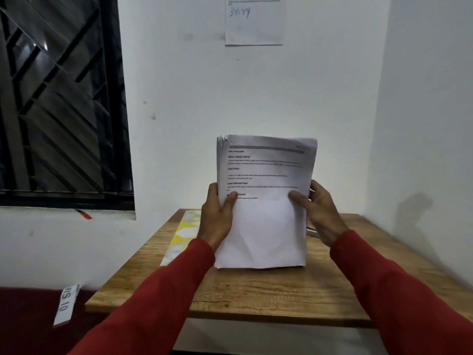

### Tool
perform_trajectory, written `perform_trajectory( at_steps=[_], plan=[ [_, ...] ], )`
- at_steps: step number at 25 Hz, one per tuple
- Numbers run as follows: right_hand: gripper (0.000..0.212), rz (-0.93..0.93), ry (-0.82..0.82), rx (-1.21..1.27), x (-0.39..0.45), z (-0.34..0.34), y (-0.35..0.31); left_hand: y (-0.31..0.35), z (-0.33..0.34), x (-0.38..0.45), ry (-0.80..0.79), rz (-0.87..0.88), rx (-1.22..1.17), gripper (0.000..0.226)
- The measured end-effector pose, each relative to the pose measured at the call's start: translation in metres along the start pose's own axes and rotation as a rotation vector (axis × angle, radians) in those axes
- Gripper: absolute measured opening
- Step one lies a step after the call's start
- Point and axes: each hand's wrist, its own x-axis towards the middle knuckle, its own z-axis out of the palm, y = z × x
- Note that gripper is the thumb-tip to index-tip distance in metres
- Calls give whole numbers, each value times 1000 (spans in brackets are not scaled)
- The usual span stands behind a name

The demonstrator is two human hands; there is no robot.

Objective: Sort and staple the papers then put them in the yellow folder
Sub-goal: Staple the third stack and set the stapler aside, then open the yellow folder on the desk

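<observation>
Above a small wooden table (256, 290) with a grained, light-brown top, one thick stack of white papers (263, 213) stands upright, its bottom edge resting on the wood. Two hands hold it, one at each side. The left hand (217, 216) grips the left edge, thumb curled over the printed front page and the other fingers hidden behind. The right hand (318, 211) grips the right edge the same way, thumb pressed on the front, the remaining fingers curled round the back. The top sheet is smooth and rectangular, with blurred black print on its upper half and a bare lower half; the upper left corner looks frayed where many sheets lie unevenly. One yellow folder (183, 233), flat and patterned with pale shapes, lies on the table's left side, just beside the stack. Both sleeves (158, 298) are red cloth. One paper notice (253, 21) hangs on the white wall, and one barred window (58, 98) is at the left.
</observation>
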Motion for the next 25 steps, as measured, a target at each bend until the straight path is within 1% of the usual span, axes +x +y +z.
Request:
perform_trajectory(
  at_steps=[2, 4, 5, 6, 7, 9, 10, 12, 14, 15, 17, 18, 19, 20, 21, 22, 23, 25],
  plan=[
    [30, 99, 60, -63, 11, -24, 0, 0, 21, 10, -54, -150, 8, 27],
    [29, 276, 88, -173, 15, -54, 10, -8, 46, 15, -176, -368, -56, 30],
    [28, 347, 86, -235, 13, -70, 18, -13, 57, 12, -254, -456, -57, 28],
    [26, 393, 87, -286, 8, -83, 25, -20, 67, 7, -330, -503, -36, 27],
    [25, 419, 79, -310, 1, -96, 32, -28, 77, 1, -397, -504, 34, 31],
    [30, 385, 5, -408, -11, -121, 48, -34, 95, -17, -533, -451, 170, 41],
    [32, 391, -10, -504, -15, -131, 54, -36, 102, -24, -571, -421, 222, 41],
    [38, 453, 5, -646, -18, -151, 71, -39, 113, -31, -588, -367, 290, 37],
    [46, 471, -10, -678, -17, -161, 76, -38, 111, -30, -545, -289, 372, 28],
    [46, 460, -14, -709, -17, -159, 73, -39, 105, -26, -491, -232, 471, 25],
    [36, 435, 3, -835, -18, -147, 55, -49, 83, -14, -351, -127, 746, 33],
    [32, 391, 21, -973, -17, -138, 46, -56, 67, -7, -325, -86, 886, 41],
    [29, 336, 35, -1123, -15, -128, 37, -64, 53, -1, -344, -74, 1014, 49],
    [30, 286, 34, -1191, -12, -116, 33, -70, 39, 5, -407, -106, 1123, 57],
    [27, 236, 10, -1156, -10, -100, 29, -74, 26, 8, -486, -171, 1195, 64],
    [23, 208, -45, -1071, -10, -81, 26, -78, 17, 8, -559, -240, 1235, 68],
    [21, 163, -129, -995, -11, -61, 25, -82, 9, 8, -615, -290, 1245, 69],
    [28, 48, -353, -959, -10, -25, 33, -82, -6, 3, -665, -321, 1211, 66]
  ],
)
